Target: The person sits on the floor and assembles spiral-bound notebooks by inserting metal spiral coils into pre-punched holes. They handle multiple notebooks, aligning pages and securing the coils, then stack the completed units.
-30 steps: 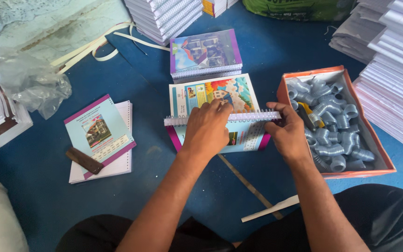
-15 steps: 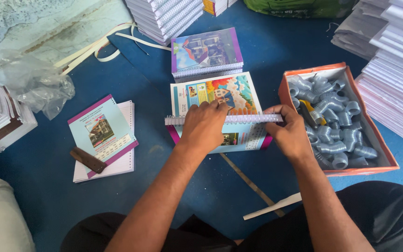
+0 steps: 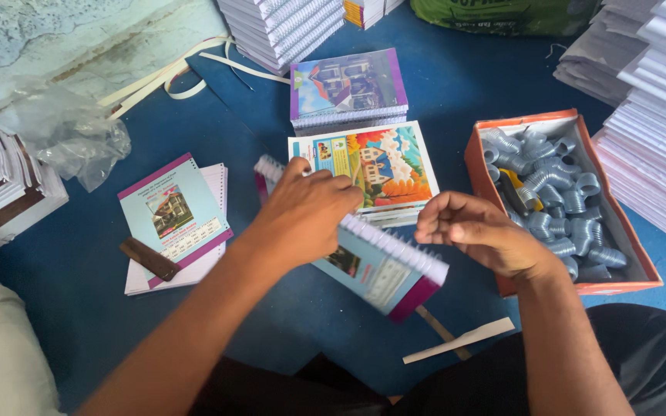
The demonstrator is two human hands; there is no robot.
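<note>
Your left hand (image 3: 306,212) grips the spiral-bound notebook (image 3: 379,266), tilted above the blue floor (image 3: 456,85) near the illustrated cover (image 3: 375,166), while your right hand (image 3: 475,231) hovers loosely curled, empty, beside the box of coils (image 3: 560,196).

Glossy paper notebook (image 3: 383,266) with a plastic spiral spine; orange cardboard box (image 3: 478,166); matt blue floor (image 3: 464,77).

A spiral-bound notebook (image 3: 379,266) sits near the middle of the frame, tilted diagonally from upper left down to lower right. Its cover is light blue with a small picture and a magenta edge at the lower right corner; a white coil runs along its upper long side, partly hidden at the upper left
</note>
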